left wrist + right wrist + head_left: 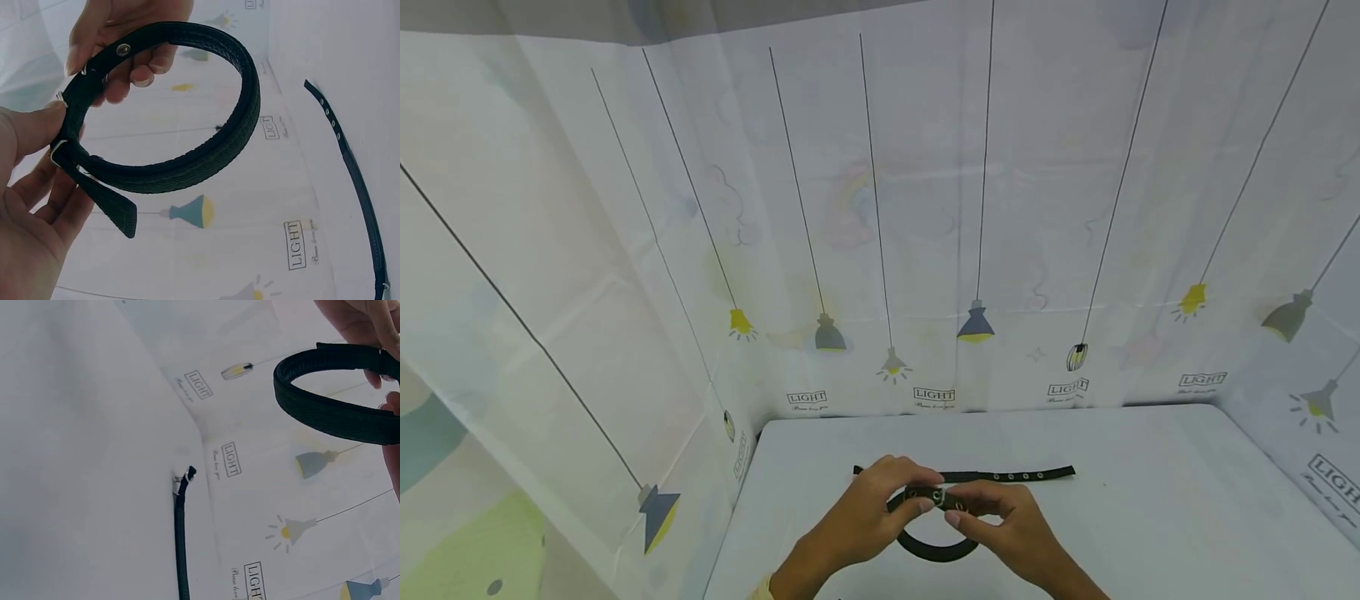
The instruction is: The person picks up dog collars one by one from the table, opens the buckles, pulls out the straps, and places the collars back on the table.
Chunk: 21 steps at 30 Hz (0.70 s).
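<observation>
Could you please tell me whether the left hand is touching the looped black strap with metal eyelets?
Touching. The left wrist view shows the left hand with its thumb pressed against the looped black strap.

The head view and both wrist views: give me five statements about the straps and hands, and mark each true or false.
1. The left hand and right hand both hold the looped strap. True.
2. The loose strap lies nearer the person than the hands. False: it lies beyond them.
3. The loose strap has a row of metal-ringed holes. True.
4. The looped strap is bright red. False: it is dark.
5. The loose strap lies on the white table. True.
</observation>
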Motion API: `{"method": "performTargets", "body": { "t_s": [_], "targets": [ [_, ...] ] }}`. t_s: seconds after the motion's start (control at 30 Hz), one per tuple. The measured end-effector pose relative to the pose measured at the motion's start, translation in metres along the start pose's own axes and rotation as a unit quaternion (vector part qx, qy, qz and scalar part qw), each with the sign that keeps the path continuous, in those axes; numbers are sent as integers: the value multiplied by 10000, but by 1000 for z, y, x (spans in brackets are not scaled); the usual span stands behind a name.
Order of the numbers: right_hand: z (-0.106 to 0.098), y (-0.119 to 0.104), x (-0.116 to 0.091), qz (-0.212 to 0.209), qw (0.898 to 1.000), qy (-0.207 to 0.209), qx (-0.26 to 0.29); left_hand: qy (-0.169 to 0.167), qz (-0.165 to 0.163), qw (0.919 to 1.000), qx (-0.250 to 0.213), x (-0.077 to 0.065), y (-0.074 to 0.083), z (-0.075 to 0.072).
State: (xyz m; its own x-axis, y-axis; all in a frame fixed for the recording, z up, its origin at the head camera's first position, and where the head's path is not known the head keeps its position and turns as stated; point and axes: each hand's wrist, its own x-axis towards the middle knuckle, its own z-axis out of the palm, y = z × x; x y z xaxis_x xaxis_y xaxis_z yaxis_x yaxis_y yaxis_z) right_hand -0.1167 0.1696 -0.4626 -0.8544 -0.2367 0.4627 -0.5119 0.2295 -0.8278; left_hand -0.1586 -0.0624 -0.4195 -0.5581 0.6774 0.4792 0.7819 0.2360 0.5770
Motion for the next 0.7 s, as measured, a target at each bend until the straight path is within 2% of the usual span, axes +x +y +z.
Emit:
{"method": "performTargets", "body": {
  "t_s": [0.4, 0.7],
  "targets": [
    [-1, -4, 2, -171, 9998, 0, 88, 169, -15, 9998, -52, 1, 4, -1],
    [-5, -5, 4, -62, 10000, -36, 69, 161, 27, 9999, -43, 2, 5, -1]
  ]
}}
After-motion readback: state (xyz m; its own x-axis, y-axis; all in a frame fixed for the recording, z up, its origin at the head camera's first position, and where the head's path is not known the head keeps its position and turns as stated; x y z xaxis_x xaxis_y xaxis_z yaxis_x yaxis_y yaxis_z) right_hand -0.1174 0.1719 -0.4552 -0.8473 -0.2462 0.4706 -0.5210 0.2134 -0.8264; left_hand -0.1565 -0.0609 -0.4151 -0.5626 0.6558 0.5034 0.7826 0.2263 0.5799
